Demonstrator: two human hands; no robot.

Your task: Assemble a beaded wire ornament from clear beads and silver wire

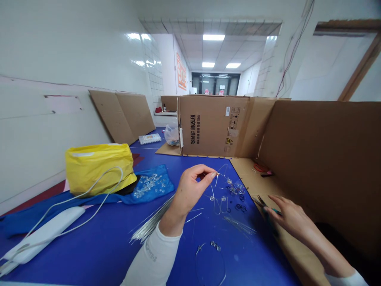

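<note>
My left hand [190, 190] pinches a thin bent wire [222, 171] between thumb and fingertips, above the blue tabletop [256, 258]. Clear crystal beads [235, 188] hang in a tangle of wire just beyond those fingers. My right hand [290, 222] grips teal-handled pliers [268, 210] at the cardboard-covered table edge, with the pliers' jaws pointing left. A bundle of straight silver wires [151, 222] lies under my left wrist, and a thinner bundle [239, 225] lies between my hands. Small dark rings [240, 207] sit near the tangle, and a beaded wire loop [210, 258] lies nearer me.
A blue cloth [151, 184] holds loose clear beads beside a yellow bag [99, 169]. A white corded device [44, 234] lies at the left. Cardboard walls [321, 159] and a printed box [214, 125] bound the right and far side. Red-handled tool [262, 168] lies on cardboard.
</note>
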